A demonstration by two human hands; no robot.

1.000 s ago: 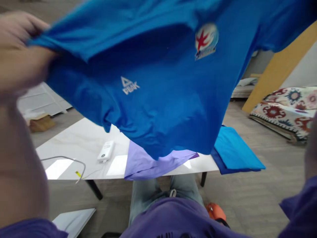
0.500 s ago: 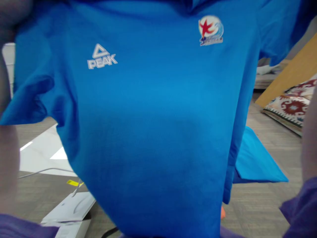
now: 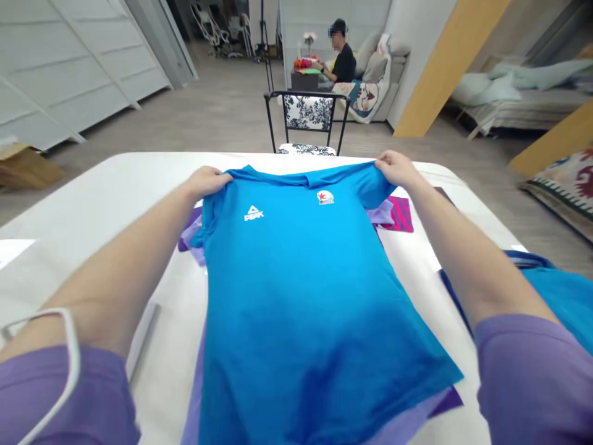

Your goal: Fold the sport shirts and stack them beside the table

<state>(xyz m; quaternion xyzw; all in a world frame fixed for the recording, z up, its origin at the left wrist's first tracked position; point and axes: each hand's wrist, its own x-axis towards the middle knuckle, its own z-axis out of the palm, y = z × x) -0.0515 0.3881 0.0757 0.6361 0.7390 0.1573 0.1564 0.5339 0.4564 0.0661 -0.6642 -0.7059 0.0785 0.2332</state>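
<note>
A blue short-sleeved T-shirt [image 3: 296,272] with a white PEAK logo and a round red-and-white badge is stretched out between my hands, front side up. My left hand [image 3: 210,181] pinches its left shoulder, and my right hand [image 3: 393,168] grips the opposite shoulder near the sleeve. Beneath it, partly covered, lies a purple garment [image 3: 382,213], its lilac and dark purple parts showing around the edges. Beside that, a pink-and-purple patterned piece [image 3: 402,215] sticks out near my right wrist.
Under the clothes is a white table [image 3: 152,179]. Another blue garment [image 3: 563,296] lies at the right edge. Beyond the table stand a black-framed chair [image 3: 309,114] and a seated person [image 3: 343,62]. White cabinets [image 3: 78,62] line the left; a wooden post [image 3: 445,68] rises at right.
The T-shirt was held up close, filling the view; now it is lower and farther forward, spread over the table. Both hands have come fully into view, gripping its shoulders.
</note>
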